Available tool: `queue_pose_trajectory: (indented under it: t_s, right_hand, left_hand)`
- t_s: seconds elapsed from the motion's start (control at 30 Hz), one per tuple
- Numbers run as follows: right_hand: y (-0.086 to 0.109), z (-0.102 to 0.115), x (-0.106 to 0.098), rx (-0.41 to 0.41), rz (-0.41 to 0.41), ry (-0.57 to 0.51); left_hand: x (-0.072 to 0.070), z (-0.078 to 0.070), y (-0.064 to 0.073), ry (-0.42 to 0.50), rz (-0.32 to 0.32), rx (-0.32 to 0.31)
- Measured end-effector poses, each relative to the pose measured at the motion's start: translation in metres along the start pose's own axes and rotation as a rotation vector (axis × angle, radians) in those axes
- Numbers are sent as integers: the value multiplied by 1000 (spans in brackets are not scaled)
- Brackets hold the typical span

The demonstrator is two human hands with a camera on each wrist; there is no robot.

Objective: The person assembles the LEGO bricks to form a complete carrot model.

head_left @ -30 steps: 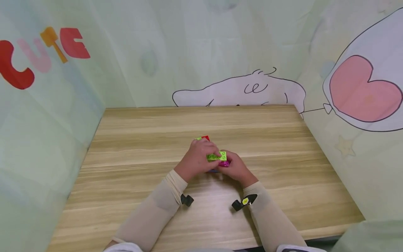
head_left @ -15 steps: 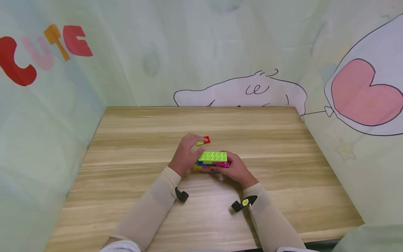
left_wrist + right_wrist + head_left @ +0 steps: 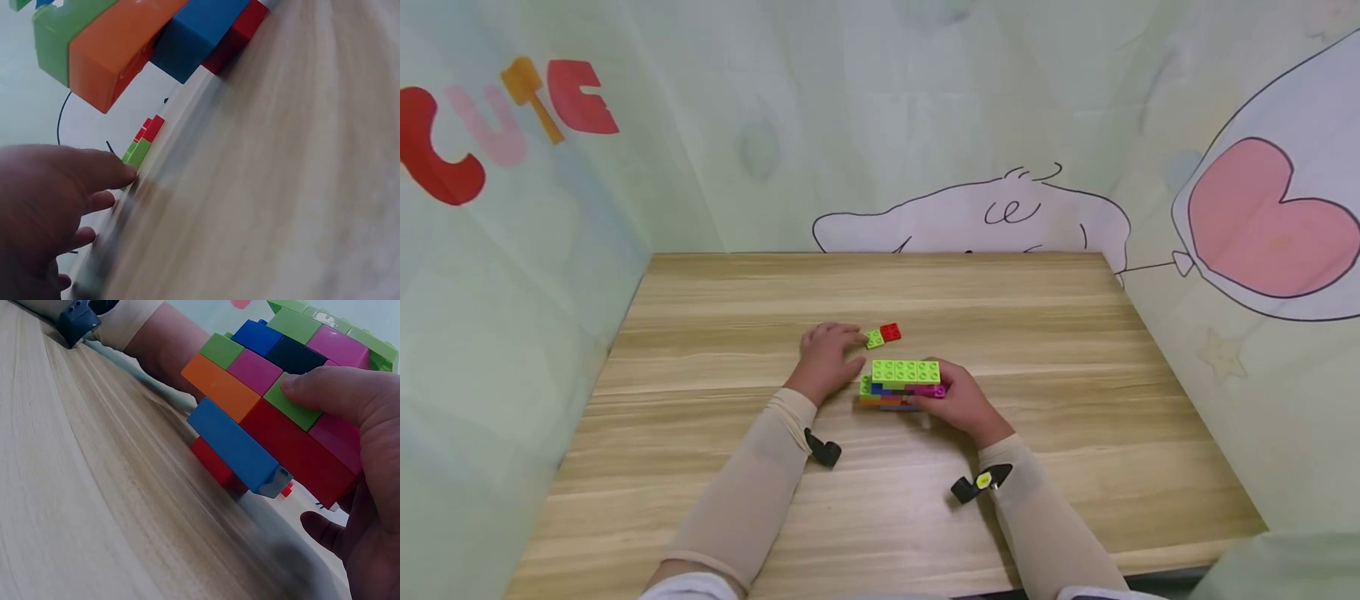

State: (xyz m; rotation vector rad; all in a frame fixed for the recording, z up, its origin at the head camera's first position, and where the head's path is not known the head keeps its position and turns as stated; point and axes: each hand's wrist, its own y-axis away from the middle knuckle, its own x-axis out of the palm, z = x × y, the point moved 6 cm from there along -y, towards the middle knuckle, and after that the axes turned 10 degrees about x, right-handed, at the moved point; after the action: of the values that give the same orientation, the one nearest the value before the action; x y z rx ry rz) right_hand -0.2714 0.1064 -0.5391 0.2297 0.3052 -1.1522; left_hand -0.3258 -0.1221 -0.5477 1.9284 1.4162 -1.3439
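Note:
A multicoloured stack of toy building blocks (image 3: pixel 906 372) stands near the middle of the table, topped by a long lime-green layer. My right hand (image 3: pixel 962 404) grips its right end, thumb on the near side. In the right wrist view, the stack (image 3: pixel 250 400) shows layers of orange, pink, blue, black, green and red blocks. Behind it lie a small lime-green block (image 3: pixel 875 339) and a red block (image 3: pixel 891 332), side by side. My left hand (image 3: pixel 827 360) is low over the table with fingers loosely extended, its fingertip (image 3: pixel 130 174) right at the lime-green block.
The wooden table (image 3: pixel 715 317) is bounded at the back and sides by a printed cloth (image 3: pixel 737 125) with cartoon drawings. Small black cameras, such as the left one (image 3: pixel 824 450), sit on both wrists.
My left hand has let go of the stack's top layer and moved left, then to the small lime-green block behind. My right hand has stayed on the stack.

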Motion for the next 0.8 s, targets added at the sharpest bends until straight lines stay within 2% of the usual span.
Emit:
queue_pose_trajectory:
  t_s: [0.17, 0.3, 0.37, 0.57, 0.67, 0.8]
  right_hand:
    - [5, 16, 0, -3, 13, -1]
    - [5, 13, 0, -26, 12, -23]
    - [1, 1, 0, -23, 7, -30]
    - [4, 3, 1, -4, 4, -31]
    - [3, 4, 1, -5, 1, -30]
    - [2, 2, 0, -1, -2, -30]
  left_hand:
    - [0, 0, 0, 34, -40, -31]
    - [4, 0, -4, 61, -57, -54]
    - [5, 0, -6, 66, -75, -68]
    - [3, 3, -3, 97, -140, -107]
    - [-3, 1, 0, 170, -214, -97]
    - [-17, -12, 13, 319, -417, -31]
